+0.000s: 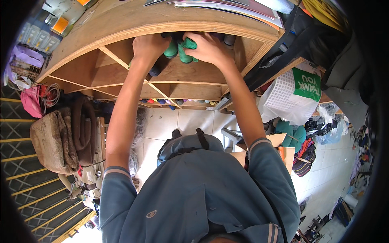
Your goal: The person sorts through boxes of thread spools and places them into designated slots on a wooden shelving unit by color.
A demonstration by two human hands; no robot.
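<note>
Both my arms reach into the upper compartment of a wooden shelf (190,73), where cones of thread stand. My left hand (149,49) is curled, its fingertips against a green thread cone (171,49); the shelf top partly hides them. Beside it, my right hand (208,48) grips a crumpled green bundle (189,43), which looks like cloth or loose thread, at a second green thread cone (185,57). A dark thread cone (154,71) sits below my left wrist, and a grey one (229,39) stands right of my right hand.
Papers (231,10) lie on the shelf top. Small coloured spools (162,101) line a lower compartment. A white plastic bag (291,95) hangs at the right, above an open cardboard box (287,156). A grey stool (231,135) stands on the tiled floor; folded brown fabric (54,139) is at the left.
</note>
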